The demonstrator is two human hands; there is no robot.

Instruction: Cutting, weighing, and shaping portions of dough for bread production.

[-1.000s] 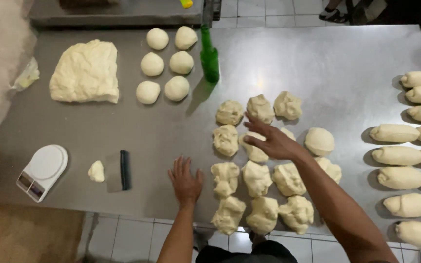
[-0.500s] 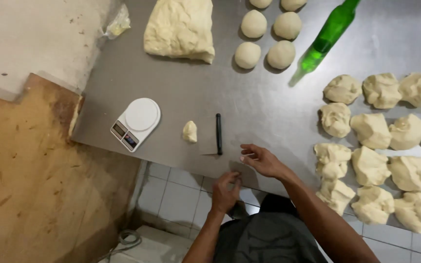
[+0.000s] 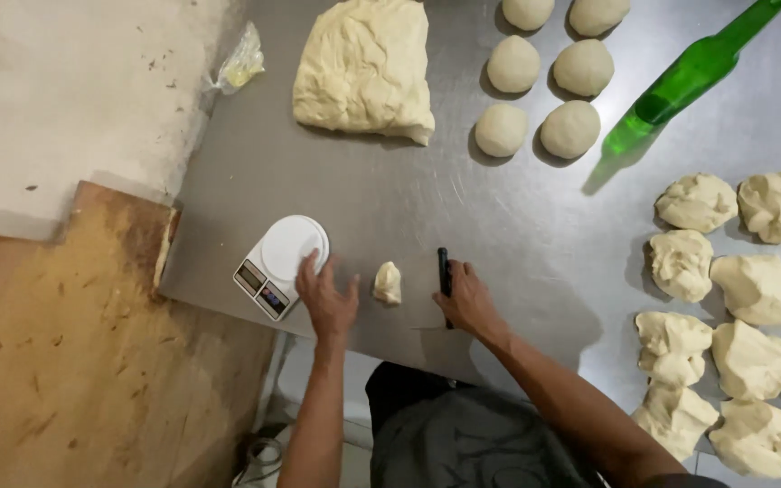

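Note:
My left hand (image 3: pixel 328 296) lies flat and open on the steel table (image 3: pixel 499 235), its fingertips at the edge of a small white kitchen scale (image 3: pixel 281 265). A small scrap of dough (image 3: pixel 388 283) sits just right of it. My right hand (image 3: pixel 468 301) rests on a dough scraper with a black handle (image 3: pixel 444 270), fingers curled over it; the grip is hard to judge. A large slab of dough (image 3: pixel 364 66) lies at the back.
Several smooth round dough balls (image 3: pixel 535 99) sit behind. A green glass bottle (image 3: pixel 691 76) lies tilted at the right. Several rough cut dough lumps (image 3: pixel 734 298) fill the right side. A crumpled plastic bag (image 3: pixel 242 63) lies by the wall; the table's edge drops to a worn floor at left.
My view has swung left and closer. Both hands moved from the table's front edge onto it: the left to the scale, the right onto the scraper.

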